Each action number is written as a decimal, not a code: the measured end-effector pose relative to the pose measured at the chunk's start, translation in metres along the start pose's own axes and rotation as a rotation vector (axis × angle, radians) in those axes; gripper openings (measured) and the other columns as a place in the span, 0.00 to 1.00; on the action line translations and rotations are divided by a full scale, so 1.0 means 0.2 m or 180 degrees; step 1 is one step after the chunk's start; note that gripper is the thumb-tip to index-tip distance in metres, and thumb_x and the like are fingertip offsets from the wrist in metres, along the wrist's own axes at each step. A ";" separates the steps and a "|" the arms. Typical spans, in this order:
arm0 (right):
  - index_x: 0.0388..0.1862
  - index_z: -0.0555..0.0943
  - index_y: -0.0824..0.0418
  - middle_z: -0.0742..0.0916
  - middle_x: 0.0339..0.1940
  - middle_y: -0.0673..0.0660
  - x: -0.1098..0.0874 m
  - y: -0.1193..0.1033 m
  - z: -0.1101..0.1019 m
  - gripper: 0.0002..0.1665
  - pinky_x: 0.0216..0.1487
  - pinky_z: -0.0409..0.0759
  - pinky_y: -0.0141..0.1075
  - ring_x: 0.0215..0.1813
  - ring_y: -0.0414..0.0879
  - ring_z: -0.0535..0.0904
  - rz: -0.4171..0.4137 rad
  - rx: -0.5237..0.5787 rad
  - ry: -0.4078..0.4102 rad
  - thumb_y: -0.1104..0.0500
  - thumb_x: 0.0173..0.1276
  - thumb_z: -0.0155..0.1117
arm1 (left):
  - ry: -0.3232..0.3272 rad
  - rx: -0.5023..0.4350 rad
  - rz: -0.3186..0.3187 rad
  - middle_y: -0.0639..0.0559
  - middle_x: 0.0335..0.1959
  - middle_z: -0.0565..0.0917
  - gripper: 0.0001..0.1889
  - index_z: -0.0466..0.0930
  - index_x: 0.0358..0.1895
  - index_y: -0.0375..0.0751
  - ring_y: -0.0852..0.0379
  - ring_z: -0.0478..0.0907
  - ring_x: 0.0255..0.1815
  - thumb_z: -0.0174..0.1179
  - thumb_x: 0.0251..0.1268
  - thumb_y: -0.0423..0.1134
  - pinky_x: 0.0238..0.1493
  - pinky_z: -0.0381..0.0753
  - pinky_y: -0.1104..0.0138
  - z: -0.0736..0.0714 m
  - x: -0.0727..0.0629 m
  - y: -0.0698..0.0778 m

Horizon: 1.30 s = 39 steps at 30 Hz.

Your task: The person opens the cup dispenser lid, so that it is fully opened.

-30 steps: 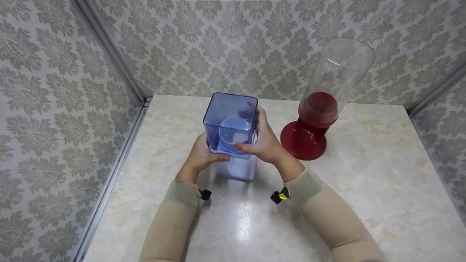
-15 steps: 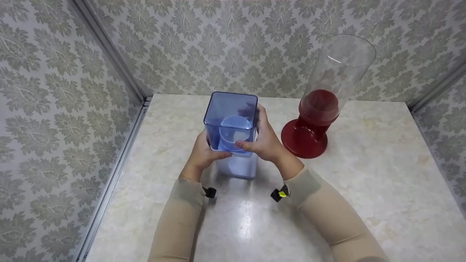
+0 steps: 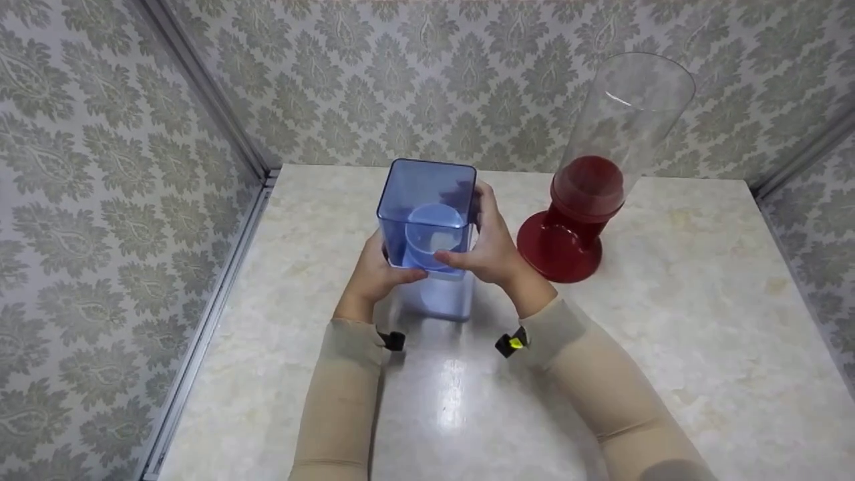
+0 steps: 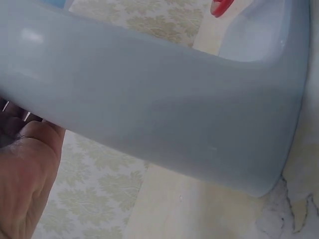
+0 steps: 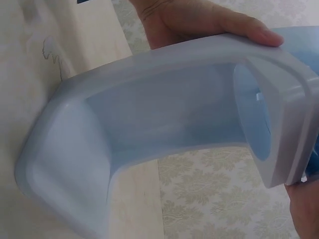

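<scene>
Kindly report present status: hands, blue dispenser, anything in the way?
Left hand, right hand gripping blue dispenser. Dispenser upright, on table. Red dispenser apart at right, not blocking.

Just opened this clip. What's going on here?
A person is holding a see-through blue, square-sided container atop a pale blue plastic base that stands on a pale, marble-patterned tabletop. The left hand and right hand grip from opposite sides, thumbs across the front near where container and base meet. To the right, untouched, stands a glossy red stand with a round foot, topped by a clear cylinder.
</scene>
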State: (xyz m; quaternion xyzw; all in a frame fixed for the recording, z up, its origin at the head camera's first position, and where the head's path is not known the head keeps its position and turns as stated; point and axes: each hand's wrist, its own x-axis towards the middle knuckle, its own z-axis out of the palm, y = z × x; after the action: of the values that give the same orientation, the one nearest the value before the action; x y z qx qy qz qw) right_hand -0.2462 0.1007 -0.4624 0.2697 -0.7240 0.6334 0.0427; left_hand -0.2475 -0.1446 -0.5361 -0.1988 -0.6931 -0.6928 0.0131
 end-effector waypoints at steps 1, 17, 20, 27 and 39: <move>0.85 0.58 0.62 0.81 0.75 0.61 0.00 0.00 0.01 0.85 0.79 0.80 0.48 0.73 0.52 0.80 0.0020 -0.0017 0.0032 0.16 0.45 0.86 | -0.0007 0.0006 0.0010 0.40 0.70 0.87 0.63 0.72 0.81 0.38 0.46 0.84 0.69 0.94 0.39 0.59 0.78 0.83 0.55 0.00 0.00 0.00; 0.85 0.57 0.66 0.80 0.76 0.65 0.01 0.03 0.02 0.85 0.78 0.83 0.42 0.73 0.53 0.80 -0.0167 0.0194 0.0105 0.18 0.47 0.87 | -0.0018 0.0098 0.0034 0.42 0.68 0.88 0.69 0.74 0.79 0.36 0.49 0.85 0.68 0.91 0.34 0.75 0.77 0.84 0.60 0.00 0.02 0.03; 0.85 0.57 0.66 0.80 0.76 0.65 0.01 0.02 0.03 0.87 0.79 0.82 0.43 0.73 0.53 0.80 -0.0108 0.0222 0.0162 0.15 0.45 0.86 | -0.0009 0.0098 0.0034 0.40 0.69 0.87 0.70 0.73 0.80 0.37 0.48 0.85 0.69 0.91 0.33 0.76 0.78 0.83 0.58 0.01 0.02 0.02; 0.84 0.57 0.66 0.81 0.75 0.65 0.02 0.03 0.04 0.87 0.79 0.82 0.43 0.73 0.52 0.80 -0.0114 0.0315 0.0196 0.14 0.44 0.85 | -0.0028 0.0059 -0.0007 0.42 0.71 0.86 0.70 0.71 0.82 0.40 0.47 0.84 0.70 0.92 0.35 0.71 0.78 0.83 0.56 0.01 0.01 0.02; 0.85 0.58 0.66 0.81 0.75 0.64 0.02 0.03 0.04 0.85 0.80 0.81 0.43 0.74 0.52 0.80 -0.0221 0.0372 0.0215 0.17 0.46 0.87 | -0.0005 0.0124 -0.0093 0.42 0.73 0.85 0.70 0.70 0.83 0.41 0.47 0.83 0.71 0.92 0.35 0.72 0.80 0.82 0.53 0.00 0.00 0.03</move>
State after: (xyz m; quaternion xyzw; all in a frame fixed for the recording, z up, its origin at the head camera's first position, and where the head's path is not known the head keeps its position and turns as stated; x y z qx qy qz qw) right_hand -0.2504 0.0913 -0.4680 0.2752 -0.6742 0.6815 0.0732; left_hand -0.2451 -0.1445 -0.5315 -0.1889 -0.7092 -0.6792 0.0063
